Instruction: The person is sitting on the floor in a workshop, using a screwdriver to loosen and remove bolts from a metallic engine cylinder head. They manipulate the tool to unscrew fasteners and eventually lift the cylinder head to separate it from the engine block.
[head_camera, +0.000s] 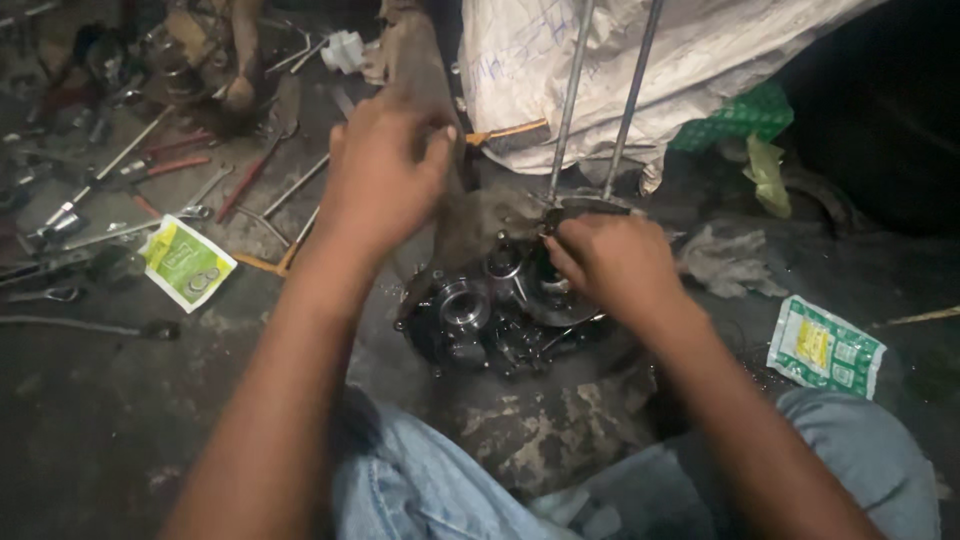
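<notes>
Engine case (500, 310) sat on grimy dark floor (100, 430), tools (150, 170) scattered left. Left hand (385, 170) fingers curled gripping dirty rag (455, 215) above it; right hand (615, 265) pinched closed on case's rim.

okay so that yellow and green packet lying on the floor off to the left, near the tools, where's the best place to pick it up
The yellow and green packet lies flat on the dark floor, tilted, with its lower-left edge clear of the tools. Probably best to come from above on that side and pinch the bare edge or corner between fingers, since a flat pouch offers nothing else to grip.
</notes>
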